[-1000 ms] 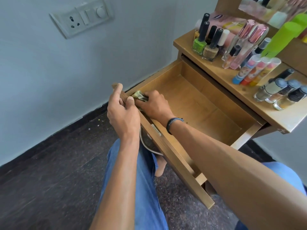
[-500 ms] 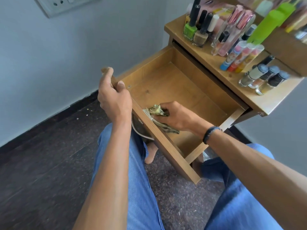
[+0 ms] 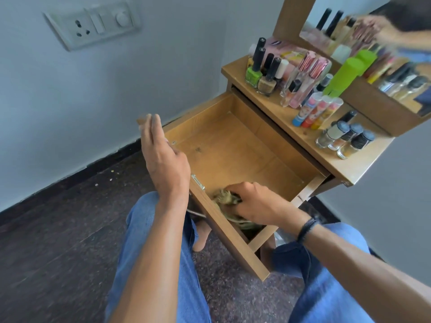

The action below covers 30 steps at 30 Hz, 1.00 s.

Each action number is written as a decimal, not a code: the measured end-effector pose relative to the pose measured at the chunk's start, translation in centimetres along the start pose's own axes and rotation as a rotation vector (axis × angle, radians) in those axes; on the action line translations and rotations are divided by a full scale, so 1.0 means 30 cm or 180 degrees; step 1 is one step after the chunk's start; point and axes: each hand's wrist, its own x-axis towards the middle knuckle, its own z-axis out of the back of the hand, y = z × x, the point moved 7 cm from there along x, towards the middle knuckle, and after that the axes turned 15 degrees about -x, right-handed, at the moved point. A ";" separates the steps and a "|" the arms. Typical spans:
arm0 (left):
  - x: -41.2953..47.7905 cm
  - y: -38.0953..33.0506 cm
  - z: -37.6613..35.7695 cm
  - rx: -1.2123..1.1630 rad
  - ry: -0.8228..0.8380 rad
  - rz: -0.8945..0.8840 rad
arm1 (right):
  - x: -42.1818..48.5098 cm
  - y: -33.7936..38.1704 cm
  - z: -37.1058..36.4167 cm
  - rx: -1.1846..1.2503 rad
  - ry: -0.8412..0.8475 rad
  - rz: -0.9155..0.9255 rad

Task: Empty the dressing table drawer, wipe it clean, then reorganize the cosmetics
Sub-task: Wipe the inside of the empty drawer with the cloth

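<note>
The wooden drawer (image 3: 235, 145) of the dressing table stands pulled out and holds only a cloth. My right hand (image 3: 258, 203) grips a crumpled greenish cloth (image 3: 225, 198) against the drawer's bottom in the near right corner, close behind the front panel. My left hand (image 3: 163, 159) hovers with straight fingers over the front panel's left end, just off the wood. The cosmetics stand on the table top (image 3: 345, 164): nail polish bottles (image 3: 263, 73), perfume bottles (image 3: 303, 82), three bright tubes (image 3: 314, 113) and small dark-capped bottles (image 3: 345, 138).
A green plastic bottle (image 3: 345, 75) and a mirror (image 3: 373, 43) rise behind the cosmetics. A wall with a switch plate (image 3: 93, 26) is at left. My jeans-clad legs (image 3: 158, 252) lie under the drawer on the dark floor (image 3: 58, 229).
My right hand has swept the cloth from the drawer's near left corner along the front to the near right. My left hand has let go of the front panel's corner and lifted.
</note>
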 end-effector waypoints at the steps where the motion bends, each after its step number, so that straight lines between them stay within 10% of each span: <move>1: -0.002 -0.001 -0.004 0.0074 0.0028 -0.0039 | 0.018 0.014 0.001 0.0261 -0.0171 -0.0094; 14: 0.000 0.007 -0.006 0.0153 0.0129 0.0075 | 0.236 0.176 0.079 0.1100 -0.0568 -0.0031; 30: -0.004 0.006 -0.010 0.0120 0.0170 0.0116 | 0.004 -0.055 0.091 -0.1241 0.0949 0.0073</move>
